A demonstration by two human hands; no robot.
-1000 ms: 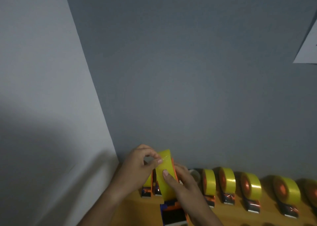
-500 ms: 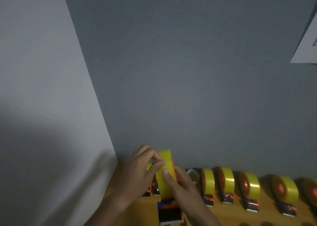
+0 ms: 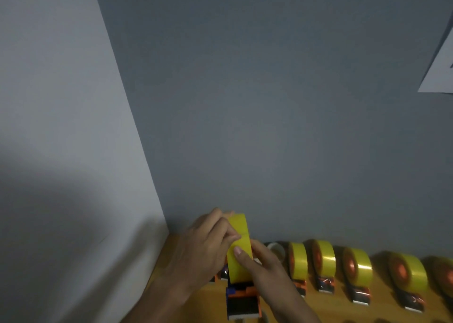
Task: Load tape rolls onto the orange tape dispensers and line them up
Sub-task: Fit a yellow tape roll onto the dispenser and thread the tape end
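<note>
Both hands are closed on one yellow tape roll (image 3: 239,246), which is held upright above the near edge of the wooden tabletop (image 3: 269,310), at the left end of a row; the left hand (image 3: 208,249) is curled over the roll's upper left side, its fingertips pinched against the yellow face about halfway up; the right hand (image 3: 264,264) is wrapped round the roll's right side, with the thumb pressed flat on the lower face. Below the roll, an orange dispenser (image 3: 242,303) with a blue part and a dark front is seen, and the roll appears to be seated on it, though the joint is hidden by the hands. To the right, a line of loaded dispensers (image 3: 323,264) is set along the grey wall (image 3: 269,102), each bearing a yellow roll with an orange hub; the last one is cut off by the right edge. Between the held roll and that line, a pale ring (image 3: 275,249) is partly visible; what it is cannot be told. A white sheet (image 3: 438,77) is fixed to the wall at the upper right; a paler wall (image 3: 61,102) stands to the left.
</note>
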